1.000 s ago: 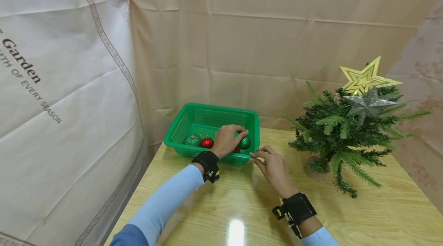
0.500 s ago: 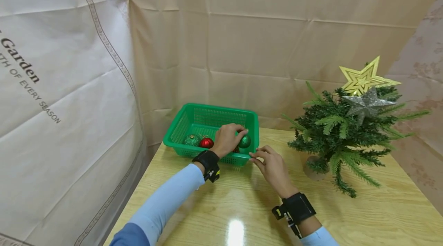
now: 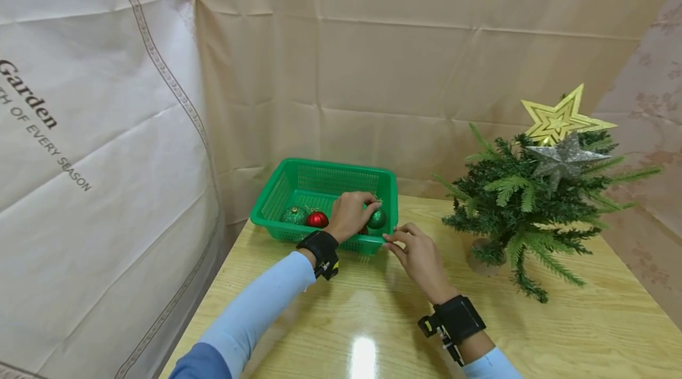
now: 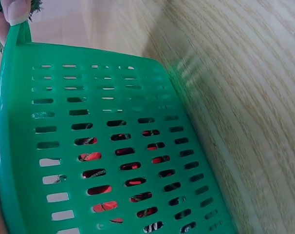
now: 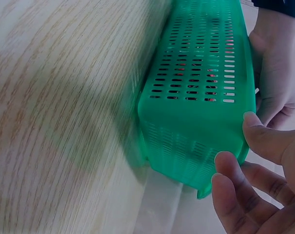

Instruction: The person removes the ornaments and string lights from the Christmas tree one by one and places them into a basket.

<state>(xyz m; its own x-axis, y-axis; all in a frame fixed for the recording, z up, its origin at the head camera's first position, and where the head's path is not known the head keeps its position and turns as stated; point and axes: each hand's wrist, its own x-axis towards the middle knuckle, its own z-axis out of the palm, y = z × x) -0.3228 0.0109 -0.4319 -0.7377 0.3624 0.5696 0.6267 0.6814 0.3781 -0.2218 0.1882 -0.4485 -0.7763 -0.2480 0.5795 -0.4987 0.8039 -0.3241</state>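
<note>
My left hand (image 3: 348,213) reaches over the front rim into a green plastic basket (image 3: 266,216). Its thumb and index fingertips meet at the hanging loop of a glittery green Christmas bauble (image 3: 377,219) at the basket's right end. Left of that hand lie a shiny red bauble (image 3: 317,219) and another glittery green bauble (image 3: 295,215). Under the palm, more contents are mostly hidden; red bits (image 4: 104,206) show through the slots in the left wrist view. My right hand (image 3: 421,257) pinches the basket's front right corner, thumb on the rim (image 5: 245,141).
A small artificial Christmas tree (image 3: 533,207) stands at the right of the wooden table (image 3: 341,308). A gold star (image 3: 559,121) and a silver star (image 3: 567,160) sit at its top. Cloth hangs behind the table and to its left.
Both hands and the basket stay in place. The head view has shifted only slightly.
</note>
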